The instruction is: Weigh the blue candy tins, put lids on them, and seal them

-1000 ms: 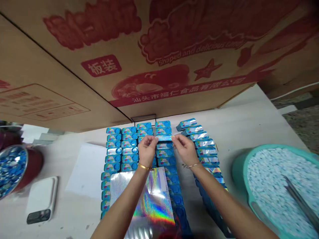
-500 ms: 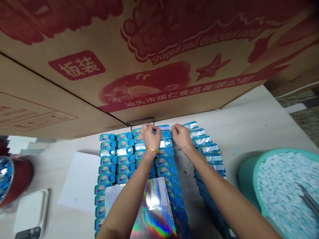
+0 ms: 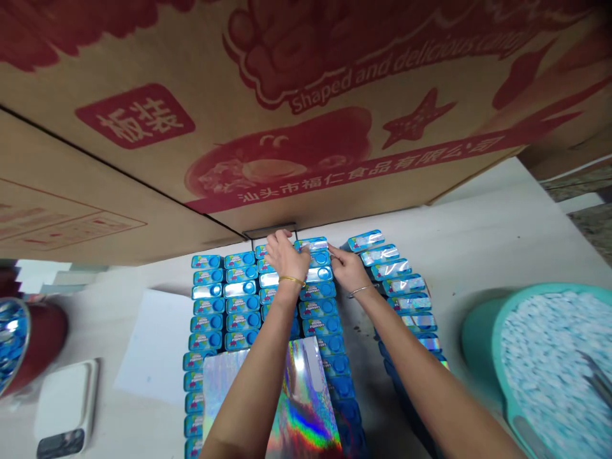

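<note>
A small blue tin (image 3: 310, 244) with a shiny clear strip on its lid lies at the far end of a column of tins. My left hand (image 3: 287, 261) is over its left end, the thumb on the lid and the fingers apart. At the right end, my right hand (image 3: 350, 271) touches the tin with an outstretched index finger; its other fingers are curled and partly hidden. Beneath my forearms are rows of similar blue tins (image 3: 241, 305). A rainbow-shiny sheet (image 3: 306, 395) covers the near part of them. Tins with strips (image 3: 400, 285) form a slanted column on the right.
Large cardboard boxes (image 3: 335, 146) stand just behind the tins. To the right is a turquoise tub (image 3: 507, 382) of pale blue-white pieces with metal tongs (image 3: 595, 376). On the left are white paper (image 3: 153, 344), a white device (image 3: 67, 401) and a red bucket (image 3: 45, 338).
The strip, held between both hands before, now lies on the tin's lid. My left fingers have opened out, and my right index finger has stretched to the tin's end. The view has shifted slightly.
</note>
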A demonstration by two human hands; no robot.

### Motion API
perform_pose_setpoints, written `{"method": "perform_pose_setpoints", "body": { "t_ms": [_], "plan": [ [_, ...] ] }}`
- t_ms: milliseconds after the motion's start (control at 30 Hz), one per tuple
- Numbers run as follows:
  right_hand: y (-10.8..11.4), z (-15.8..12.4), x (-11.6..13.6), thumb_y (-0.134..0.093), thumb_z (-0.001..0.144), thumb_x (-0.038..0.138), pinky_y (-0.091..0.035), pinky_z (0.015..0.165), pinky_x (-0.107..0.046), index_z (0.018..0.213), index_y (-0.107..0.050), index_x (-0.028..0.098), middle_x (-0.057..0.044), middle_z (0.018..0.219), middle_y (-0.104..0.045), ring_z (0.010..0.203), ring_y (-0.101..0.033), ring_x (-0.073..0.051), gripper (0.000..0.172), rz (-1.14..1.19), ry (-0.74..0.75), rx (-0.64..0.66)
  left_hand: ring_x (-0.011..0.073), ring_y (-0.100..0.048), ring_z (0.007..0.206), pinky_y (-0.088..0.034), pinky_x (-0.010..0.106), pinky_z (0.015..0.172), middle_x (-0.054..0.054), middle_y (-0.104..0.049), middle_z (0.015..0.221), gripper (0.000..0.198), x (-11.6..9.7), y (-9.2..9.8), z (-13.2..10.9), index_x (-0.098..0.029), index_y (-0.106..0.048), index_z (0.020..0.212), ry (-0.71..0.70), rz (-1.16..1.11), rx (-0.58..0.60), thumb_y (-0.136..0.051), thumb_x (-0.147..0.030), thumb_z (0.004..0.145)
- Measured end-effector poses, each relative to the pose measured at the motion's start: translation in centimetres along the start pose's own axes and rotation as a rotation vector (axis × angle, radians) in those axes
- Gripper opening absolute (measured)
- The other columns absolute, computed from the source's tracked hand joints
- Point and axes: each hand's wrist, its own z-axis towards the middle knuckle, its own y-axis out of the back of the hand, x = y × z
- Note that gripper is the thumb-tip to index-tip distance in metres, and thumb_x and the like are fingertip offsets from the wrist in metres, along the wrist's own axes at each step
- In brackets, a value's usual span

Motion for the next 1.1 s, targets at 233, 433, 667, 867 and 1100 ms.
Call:
{"method": "perform_pose_setpoints", "body": {
  "t_ms": [233, 433, 667, 867, 1100],
  "plan": [
    [2.6, -7.2, 3.3, -0.043, 0.091, 0.031, -0.049, 0.077, -0.033, 0.113, -0.063, 0.015, -0.012, 0.099, -0.067, 0.087, -0.064, -0.024, 0.033, -0.192, 0.152, -0.013, 0.0178, -0.057, 0.092, -0.042, 0.032, 0.084, 0.004, -0.061, 0.098, 0.012, 5.1, 5.2, -3.6, -0.022, -0.054, 0.099, -0.429, -0.318, 0.317, -0.051, -0.028, 0.09],
    [0.9, -14.2, 5.5, -0.049, 0.092, 0.034, -0.046, 0.078, -0.034, 0.102, -0.064, 0.018, -0.009, 0.094, -0.059, 0.092, -0.057, -0.024, 0.023, -0.336, 0.321, 0.302, 0.0223, -0.055, 0.092, -0.038, 0.035, 0.077, 0.007, -0.062, 0.1, 0.025, 11.7, 9.5, -11.7, -0.021, -0.062, 0.102, -0.604, 0.059, 0.577, -0.055, -0.041, 0.088],
    [0.6, -15.0, 5.6, -0.052, 0.091, 0.032, -0.04, 0.078, -0.037, 0.105, -0.061, 0.019, -0.01, 0.102, -0.061, 0.096, -0.052, -0.026, 0.021, -0.423, 0.352, 0.388, 0.0192, -0.054, 0.082, -0.033, 0.035, 0.074, 0.004, -0.061, 0.081, 0.021, 12.1, 9.0, -14.4, -0.02, -0.057, 0.082, -0.608, 0.098, 0.535, -0.045, -0.032, 0.093],
    [0.3, -14.8, 5.5, -0.036, 0.097, 0.027, -0.038, 0.071, -0.03, 0.082, -0.055, 0.02, -0.004, 0.077, -0.061, 0.076, -0.056, -0.019, 0.025, -0.188, 0.297, 0.436, 0.0172, -0.055, 0.083, -0.032, 0.035, 0.08, 0.003, -0.062, 0.084, 0.017, 11.0, 9.7, -14.0, -0.021, -0.06, 0.091, -0.618, 0.031, 0.436, -0.045, -0.027, 0.093],
    [-0.5, -14.4, 5.0, -0.039, 0.094, 0.027, -0.032, 0.06, -0.027, 0.074, -0.053, 0.021, -0.003, 0.071, -0.062, 0.069, -0.058, -0.019, 0.025, -0.299, 0.113, 0.385, 0.0198, -0.054, 0.101, -0.029, 0.04, 0.09, 0.003, -0.065, 0.109, 0.017, 10.9, 7.5, -15.0, -0.028, -0.064, 0.099, -0.793, 0.219, 0.263, -0.051, -0.022, 0.09]
  ]
}}
